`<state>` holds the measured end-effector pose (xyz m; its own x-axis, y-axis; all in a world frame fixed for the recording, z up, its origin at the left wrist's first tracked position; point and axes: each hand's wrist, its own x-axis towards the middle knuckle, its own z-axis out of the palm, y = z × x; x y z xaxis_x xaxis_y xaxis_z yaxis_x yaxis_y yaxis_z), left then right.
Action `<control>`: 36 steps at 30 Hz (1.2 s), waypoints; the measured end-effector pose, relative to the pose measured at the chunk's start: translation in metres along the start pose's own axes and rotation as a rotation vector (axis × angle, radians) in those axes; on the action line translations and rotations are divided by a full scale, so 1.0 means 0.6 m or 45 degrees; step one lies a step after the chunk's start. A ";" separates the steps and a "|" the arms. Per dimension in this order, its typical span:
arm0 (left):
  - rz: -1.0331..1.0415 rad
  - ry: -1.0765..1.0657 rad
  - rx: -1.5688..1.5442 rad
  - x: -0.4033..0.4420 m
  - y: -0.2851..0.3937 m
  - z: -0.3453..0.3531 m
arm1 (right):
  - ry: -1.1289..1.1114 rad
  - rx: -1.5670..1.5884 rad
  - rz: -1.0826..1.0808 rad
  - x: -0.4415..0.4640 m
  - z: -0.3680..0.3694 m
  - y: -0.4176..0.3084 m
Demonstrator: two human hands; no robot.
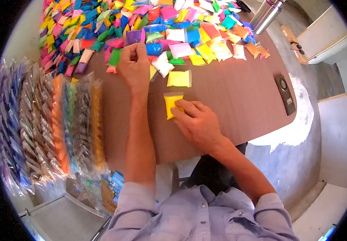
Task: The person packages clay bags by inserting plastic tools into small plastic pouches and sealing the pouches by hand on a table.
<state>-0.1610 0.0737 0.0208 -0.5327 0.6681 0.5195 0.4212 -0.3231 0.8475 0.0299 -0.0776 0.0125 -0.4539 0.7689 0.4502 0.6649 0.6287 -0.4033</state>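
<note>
My right hand [199,120] has its fingers closed on a yellow packet [172,105] near the middle of the brown table [229,100]. Another yellow packet [179,78] lies flat just beyond it. Farther forward and to the left, my left hand [135,66] is at the near edge of the heap of coloured packets [141,24]. Its fingertips are pinched together beside a purple packet [135,37]; whether they grip it is hard to tell. A white packet [162,65] and a blue packet [154,49] lie right of that hand.
Long clear bags of coloured packets [40,120] stand along the table's left side. A black device [285,94] lies near the right edge. A steel bottle [266,16] stands at the back right. Below left is a grey metal-framed panel [67,219].
</note>
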 end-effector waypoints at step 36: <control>-0.337 0.203 -0.307 0.039 -0.007 -0.044 | 0.184 -0.054 0.190 0.133 0.034 0.102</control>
<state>-0.1948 0.0730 0.0325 -0.7151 0.6433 0.2737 0.0791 -0.3145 0.9459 0.0223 0.0244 0.0078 -0.2604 0.8267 0.4987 0.7442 0.5009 -0.4418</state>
